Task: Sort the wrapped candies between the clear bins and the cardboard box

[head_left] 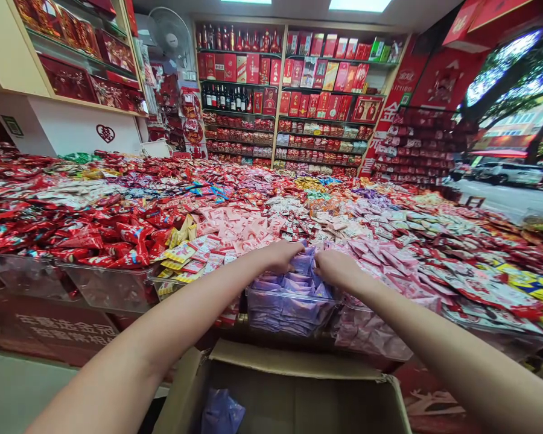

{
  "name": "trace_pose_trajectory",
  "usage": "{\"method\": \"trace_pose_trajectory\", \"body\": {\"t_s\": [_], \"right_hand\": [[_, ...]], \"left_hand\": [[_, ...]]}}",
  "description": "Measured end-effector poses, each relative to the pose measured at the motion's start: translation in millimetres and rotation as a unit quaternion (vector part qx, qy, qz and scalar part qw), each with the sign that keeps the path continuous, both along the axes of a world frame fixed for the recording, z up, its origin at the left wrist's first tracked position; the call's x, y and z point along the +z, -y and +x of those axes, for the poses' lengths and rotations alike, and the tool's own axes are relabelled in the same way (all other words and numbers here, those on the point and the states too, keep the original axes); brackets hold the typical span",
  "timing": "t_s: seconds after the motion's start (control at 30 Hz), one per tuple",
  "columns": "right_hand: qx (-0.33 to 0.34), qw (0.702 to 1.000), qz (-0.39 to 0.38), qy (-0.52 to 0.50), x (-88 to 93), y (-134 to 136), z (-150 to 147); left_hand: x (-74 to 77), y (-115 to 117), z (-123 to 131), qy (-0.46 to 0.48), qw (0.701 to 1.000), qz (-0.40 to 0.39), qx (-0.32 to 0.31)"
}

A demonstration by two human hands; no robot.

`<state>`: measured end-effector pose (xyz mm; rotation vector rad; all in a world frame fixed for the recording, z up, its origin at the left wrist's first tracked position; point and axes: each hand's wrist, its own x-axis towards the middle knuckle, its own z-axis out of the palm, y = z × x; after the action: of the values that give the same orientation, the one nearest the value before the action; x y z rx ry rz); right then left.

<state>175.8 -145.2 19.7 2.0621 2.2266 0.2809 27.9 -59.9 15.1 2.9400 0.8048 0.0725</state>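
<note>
Purple candy packets (294, 310) fill a clear plastic bin at the front of the display, stacked in rows. My left hand (284, 255) reaches over the bin's back part, its fingers closed on a purple packet at the top of the stack. Just to its right, my right hand (337, 268) has curled fingers at the same packets; its fingertips are partly hidden. Below the bin stands an open cardboard box (298, 398), with a loose purple packet (222, 412) lying in its left side.
Pink packets (380, 331) lie right of the purple ones, yellow-and-white packets (185, 253) to the left. Red packets (117, 241) heap up farther left. Behind the display, shelves (280, 90) hold bottles and red boxes; a fan (169, 37) stands at the back left.
</note>
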Motion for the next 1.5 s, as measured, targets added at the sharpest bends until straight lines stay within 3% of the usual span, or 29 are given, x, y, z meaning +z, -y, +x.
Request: {"method": "trace_pose_trajectory", "body": {"t_s": [0.1, 0.23, 0.4, 0.57, 0.9, 1.03, 1.13, 1.2, 1.27, 1.33, 1.4, 1.43, 1.5], "right_hand": [[0.000, 0.999, -0.034, -0.028, 9.1, -1, 4], [-0.002, 0.998, -0.002, -0.055, 19.6, -16, 9], [0.044, 0.997, 0.015, -0.066, 13.0, -51, 11], [0.052, 0.998, -0.017, -0.016, 5.8, -68, 9], [0.024, 0.999, -0.033, -0.032, 10.0, -72, 5], [0.014, 0.998, -0.051, -0.031, 9.8, -67, 4], [0.027, 0.998, -0.048, -0.029, 16.0, -57, 5], [0.041, 0.997, -0.061, -0.030, 21.9, -45, 7], [0.055, 0.997, -0.046, -0.035, 28.6, -25, 7], [0.075, 0.993, 0.023, -0.083, 33.4, 7, 3], [0.120, 0.969, 0.074, -0.205, 28.9, 52, -7], [0.146, 0.947, 0.037, -0.284, 19.3, 77, -15], [0.219, 0.875, -0.147, -0.406, -20.7, 126, -33]], "left_hand": [[5.9, -1, -1, -0.006, 0.999, -0.029, -0.010], [11.0, 2, 2, -0.007, 0.996, -0.007, 0.094], [7.2, 11, 8, -0.023, 0.985, 0.020, 0.172], [5.2, 4, 5, -0.016, 0.987, 0.021, 0.157], [-0.3, 6, 13, -0.020, 0.987, 0.010, 0.160], [4.0, 1, 16, -0.032, 0.987, -0.003, 0.157], [16.7, 9, 8, 0.010, 0.991, 0.003, 0.135], [28.5, 27, -5, 0.108, 0.990, -0.012, 0.093], [39.5, 56, -26, 0.210, 0.974, -0.077, 0.043], [45.0, 91, -54, 0.238, 0.955, -0.177, 0.022], [39.3, 128, -86, 0.209, 0.941, -0.264, 0.015], [30.9, 145, -101, 0.176, 0.931, -0.321, 0.004], [2.1, 176, -128, 0.107, 0.892, -0.440, -0.003]]}}
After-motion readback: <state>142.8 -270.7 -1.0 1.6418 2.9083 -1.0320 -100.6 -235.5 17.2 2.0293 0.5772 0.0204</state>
